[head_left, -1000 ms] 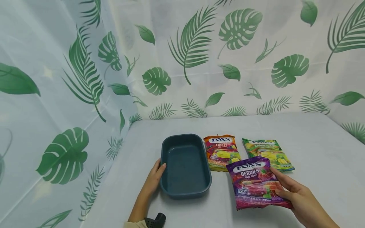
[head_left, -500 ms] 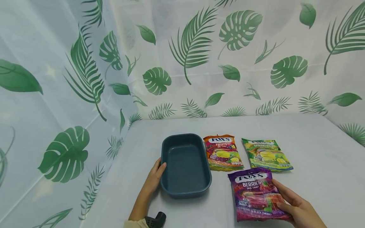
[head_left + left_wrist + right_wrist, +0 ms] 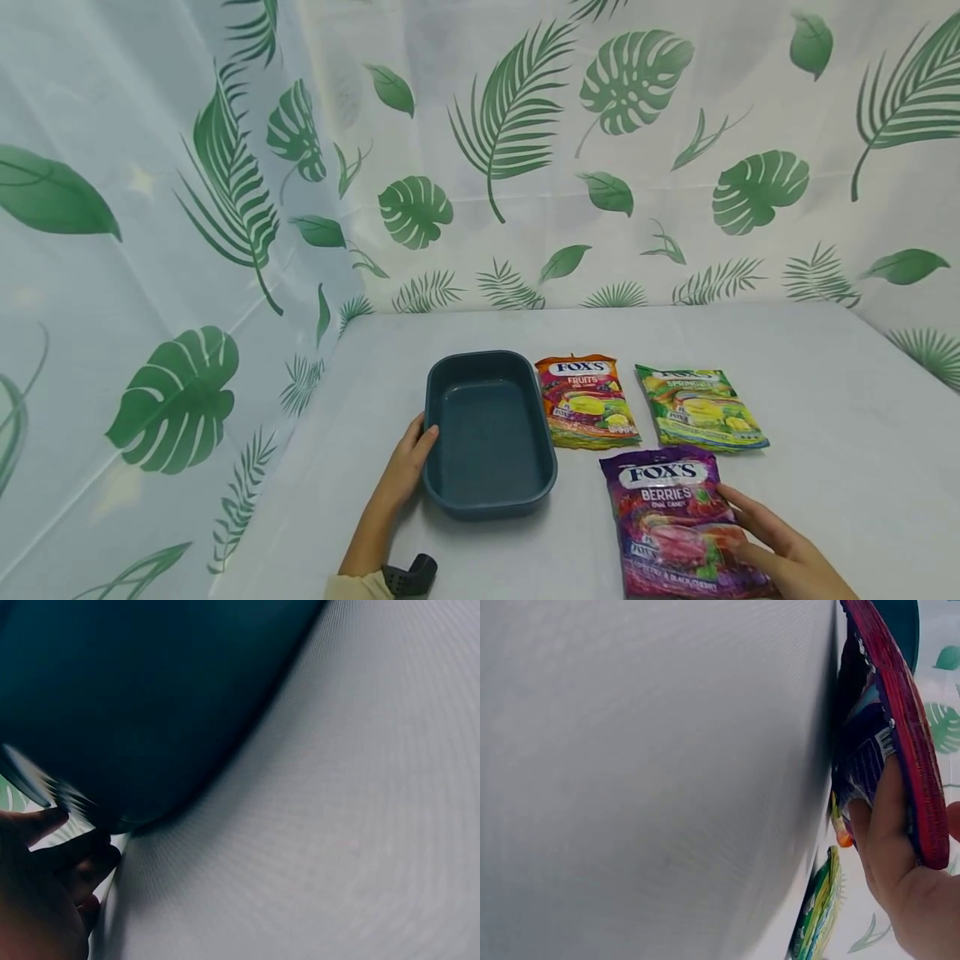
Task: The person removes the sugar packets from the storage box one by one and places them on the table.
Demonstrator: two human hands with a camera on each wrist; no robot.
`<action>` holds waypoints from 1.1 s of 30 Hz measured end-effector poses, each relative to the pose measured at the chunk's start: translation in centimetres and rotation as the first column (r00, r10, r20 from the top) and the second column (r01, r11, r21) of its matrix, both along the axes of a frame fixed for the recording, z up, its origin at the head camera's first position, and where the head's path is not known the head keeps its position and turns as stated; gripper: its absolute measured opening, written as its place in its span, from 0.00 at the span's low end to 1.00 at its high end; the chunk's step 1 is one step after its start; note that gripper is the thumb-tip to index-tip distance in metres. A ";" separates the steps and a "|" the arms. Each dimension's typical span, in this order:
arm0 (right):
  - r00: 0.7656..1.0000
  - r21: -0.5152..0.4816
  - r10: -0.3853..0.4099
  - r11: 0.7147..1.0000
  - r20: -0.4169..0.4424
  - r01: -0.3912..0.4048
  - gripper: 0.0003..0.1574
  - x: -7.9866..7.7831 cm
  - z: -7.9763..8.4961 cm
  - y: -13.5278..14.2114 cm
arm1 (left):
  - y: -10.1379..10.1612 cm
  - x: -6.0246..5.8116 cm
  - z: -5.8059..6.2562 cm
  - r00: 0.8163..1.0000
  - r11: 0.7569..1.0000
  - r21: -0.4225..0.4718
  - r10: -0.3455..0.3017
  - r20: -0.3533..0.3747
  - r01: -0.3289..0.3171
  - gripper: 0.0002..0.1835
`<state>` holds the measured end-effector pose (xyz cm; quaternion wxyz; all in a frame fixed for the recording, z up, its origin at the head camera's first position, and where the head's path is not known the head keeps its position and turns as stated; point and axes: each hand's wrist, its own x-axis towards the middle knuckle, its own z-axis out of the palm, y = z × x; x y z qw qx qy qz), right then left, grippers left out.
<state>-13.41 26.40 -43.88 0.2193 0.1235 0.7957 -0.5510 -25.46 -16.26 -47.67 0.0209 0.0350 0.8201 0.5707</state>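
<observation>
A dark teal rectangular tray point(image 3: 491, 446) stands on the white table. My left hand point(image 3: 405, 462) grips its left side, thumb at the rim and fingers along the outer wall; the left wrist view shows the fingers point(image 3: 94, 859) against the tray's outside. My right hand point(image 3: 795, 554) holds a purple bag of Fox's Berries candy point(image 3: 667, 517) by its right edge. In the right wrist view, fingers point(image 3: 889, 825) reach behind the bag, whose crimped lower edge leans off the tabletop. The thumb lies over its front.
An orange-red Fox's Fruits candy bag point(image 3: 585, 404) lies just right of the tray. Farther right lies a green and yellow Fox's candy bag point(image 3: 701, 408), behind the purple one. A leaf-printed curtain point(image 3: 510, 167) closes off the back and left of the table point(image 3: 847, 400).
My right hand has brought the purple candy bag down and toward me, off the green bag it partly covered. My left hand and the tray have stayed in place.
</observation>
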 end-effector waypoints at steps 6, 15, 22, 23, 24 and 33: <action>0.992 -0.064 0.122 0.991 0.015 -0.120 0.48 -0.1 -0.5 1.1 | 0.1 0.1 -0.1 1.000 1.000 -0.002 -0.002 0.014 0.002 0.32; 0.989 -0.099 0.145 0.985 0.039 -0.140 0.49 -0.5 -1.6 1.9 | -0.2 0.1 -0.2 1.000 1.000 -0.009 0.003 0.006 -0.003 0.32; 0.988 0.010 0.128 0.992 0.085 -0.129 0.50 -0.4 -1.6 1.0 | -0.7 0.4 -0.4 1.000 1.000 -0.003 0.001 0.005 -0.001 0.33; 0.989 0.045 0.122 0.991 0.088 -0.126 0.49 -0.4 -1.6 0.8 | -0.8 0.4 -0.5 1.000 1.000 -0.007 0.000 0.006 0.000 0.33; 0.989 0.078 0.114 0.990 0.092 -0.121 0.49 -0.4 -1.7 0.6 | -0.8 0.5 -0.5 1.000 1.000 -0.007 -0.002 0.004 0.002 0.33; 0.961 0.234 0.272 0.932 0.056 -0.278 0.43 -0.9 -2.5 3.0 | 0.0 -0.5 -1.5 0.999 1.000 0.001 -0.030 -0.021 0.030 0.34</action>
